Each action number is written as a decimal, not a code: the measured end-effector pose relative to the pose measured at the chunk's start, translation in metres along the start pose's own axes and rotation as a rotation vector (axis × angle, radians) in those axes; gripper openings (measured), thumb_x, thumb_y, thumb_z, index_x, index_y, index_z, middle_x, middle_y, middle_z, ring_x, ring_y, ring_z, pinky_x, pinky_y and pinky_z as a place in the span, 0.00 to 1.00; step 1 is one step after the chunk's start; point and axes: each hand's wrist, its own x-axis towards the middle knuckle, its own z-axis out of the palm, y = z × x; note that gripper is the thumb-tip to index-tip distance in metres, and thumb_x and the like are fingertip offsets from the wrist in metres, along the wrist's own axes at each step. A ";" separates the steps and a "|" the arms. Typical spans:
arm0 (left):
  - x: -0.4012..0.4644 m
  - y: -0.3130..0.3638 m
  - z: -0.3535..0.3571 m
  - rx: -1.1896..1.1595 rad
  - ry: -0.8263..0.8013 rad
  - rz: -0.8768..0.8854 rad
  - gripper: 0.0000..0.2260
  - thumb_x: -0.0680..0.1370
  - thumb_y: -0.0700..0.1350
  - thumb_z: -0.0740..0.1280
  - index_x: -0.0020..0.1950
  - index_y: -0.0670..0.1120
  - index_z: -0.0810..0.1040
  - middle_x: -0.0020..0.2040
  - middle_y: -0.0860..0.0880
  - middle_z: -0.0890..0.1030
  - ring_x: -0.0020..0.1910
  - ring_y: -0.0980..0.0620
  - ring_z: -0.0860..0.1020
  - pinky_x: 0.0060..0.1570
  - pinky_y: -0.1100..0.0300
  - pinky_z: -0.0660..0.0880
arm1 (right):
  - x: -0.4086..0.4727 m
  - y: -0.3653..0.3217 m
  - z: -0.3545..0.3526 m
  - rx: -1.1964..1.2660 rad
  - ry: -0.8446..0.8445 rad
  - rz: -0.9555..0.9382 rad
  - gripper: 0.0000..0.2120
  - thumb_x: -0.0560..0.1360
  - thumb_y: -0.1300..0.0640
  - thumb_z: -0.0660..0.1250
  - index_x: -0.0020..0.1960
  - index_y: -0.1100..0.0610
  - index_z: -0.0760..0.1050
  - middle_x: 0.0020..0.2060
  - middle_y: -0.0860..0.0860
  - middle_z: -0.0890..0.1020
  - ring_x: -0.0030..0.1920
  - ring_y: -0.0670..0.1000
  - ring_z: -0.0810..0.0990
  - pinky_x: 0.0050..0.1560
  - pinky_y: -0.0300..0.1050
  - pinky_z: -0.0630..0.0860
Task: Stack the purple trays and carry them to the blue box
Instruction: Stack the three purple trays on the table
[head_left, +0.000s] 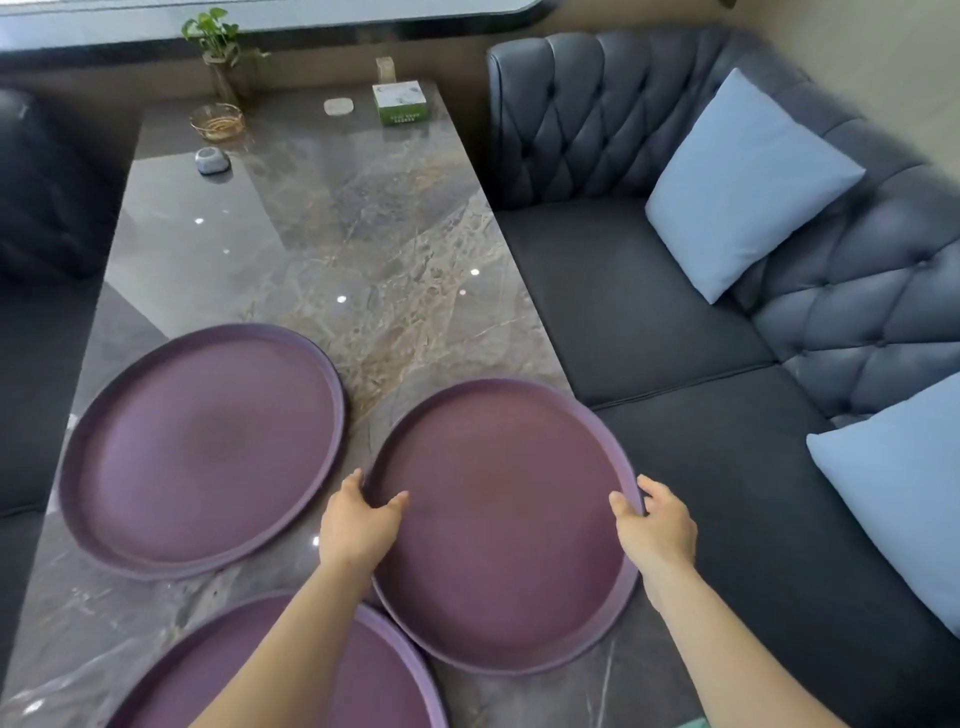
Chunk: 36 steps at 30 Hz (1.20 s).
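Observation:
Three round purple trays lie on the marble table (322, 218). The right tray (498, 525) overhangs the table's right edge. My left hand (358, 519) grips its left rim, thumb on the inside. My right hand (657, 525) grips its right rim the same way. A second tray (202, 447) rests flat to the left. The third tray (363, 680) sits at the near edge, partly under my left forearm and cut off by the frame. No blue box is in view.
A dark tufted sofa (675, 322) with light blue cushions (743, 182) wraps the right side. At the table's far end stand a glass ashtray (217, 122), a small grey device (212, 160), a green tissue box (399, 103) and a potted plant (218, 47).

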 end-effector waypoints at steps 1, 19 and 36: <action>0.002 -0.001 -0.002 -0.047 -0.006 -0.018 0.35 0.72 0.52 0.73 0.77 0.46 0.65 0.73 0.48 0.72 0.71 0.47 0.72 0.70 0.50 0.68 | -0.001 -0.002 0.002 -0.011 0.025 0.010 0.25 0.76 0.51 0.69 0.71 0.52 0.68 0.68 0.54 0.74 0.66 0.58 0.74 0.65 0.58 0.72; -0.089 -0.150 -0.167 -0.006 0.360 0.037 0.08 0.72 0.48 0.72 0.51 0.52 0.83 0.44 0.53 0.86 0.52 0.45 0.82 0.49 0.53 0.73 | -0.187 0.038 0.061 -0.122 0.173 -0.179 0.10 0.73 0.62 0.71 0.53 0.59 0.82 0.47 0.57 0.86 0.53 0.61 0.81 0.54 0.52 0.77; -0.113 -0.276 -0.200 0.142 0.306 -0.004 0.14 0.70 0.42 0.71 0.53 0.55 0.82 0.44 0.53 0.86 0.46 0.44 0.82 0.45 0.53 0.77 | -0.269 0.094 0.123 -0.391 0.154 -0.182 0.09 0.72 0.66 0.69 0.49 0.55 0.83 0.46 0.54 0.84 0.48 0.59 0.81 0.42 0.45 0.75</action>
